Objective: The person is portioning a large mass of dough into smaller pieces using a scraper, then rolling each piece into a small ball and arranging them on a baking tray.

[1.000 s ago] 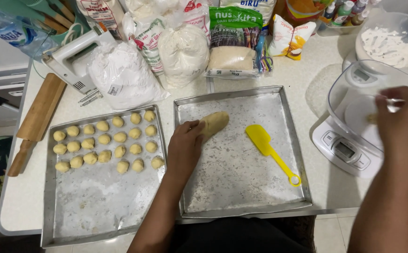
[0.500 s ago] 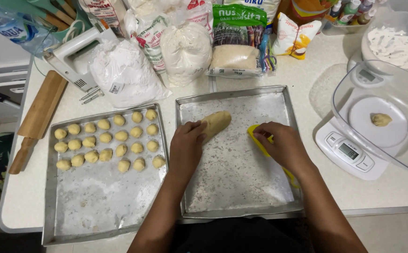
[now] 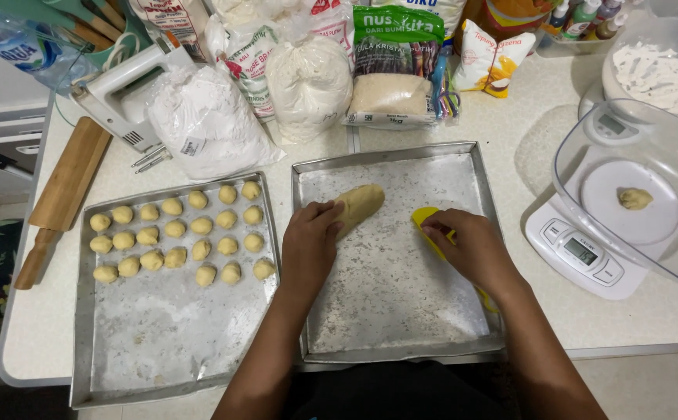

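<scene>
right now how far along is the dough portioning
Done: three rows of small dough balls sit on the left tray, and one small piece lies in the scale bowl. In hand: the left hand holds the dough log while the right hand grips the yellow scraper. Left: the log remains uncut, and much of the left tray is bare.

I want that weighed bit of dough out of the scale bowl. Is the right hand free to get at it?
Probably yes. The right hand rests on the yellow spatula, so it should let go first. The dough piece lies alone in the clear scale bowl, open-topped, with nothing between.
</scene>
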